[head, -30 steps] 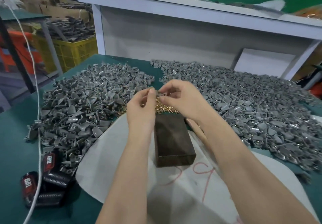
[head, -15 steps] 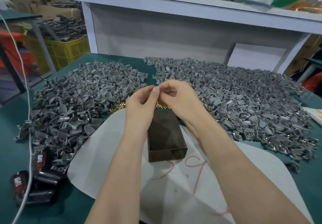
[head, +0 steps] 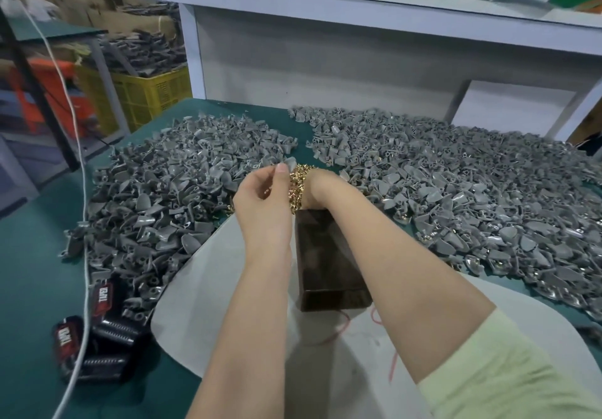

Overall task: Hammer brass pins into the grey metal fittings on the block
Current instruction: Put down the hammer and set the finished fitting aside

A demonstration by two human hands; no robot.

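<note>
Since a second ago my hands had parted: my left hand [head: 264, 203] still pinched a grey fitting [head: 290, 162] beyond the dark block [head: 329, 255] on the bench [head: 39, 272], my right hand [head: 325, 190] dipped into the brass pins [head: 298, 184], its grip hidden from me, so hammering looked some way off.

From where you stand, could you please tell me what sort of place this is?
Most likely a small factory assembly bench: heaps of identical grey metal fittings cover the green table, brass pins lie beyond the dark block, and a yellow crate holds more parts.
</note>
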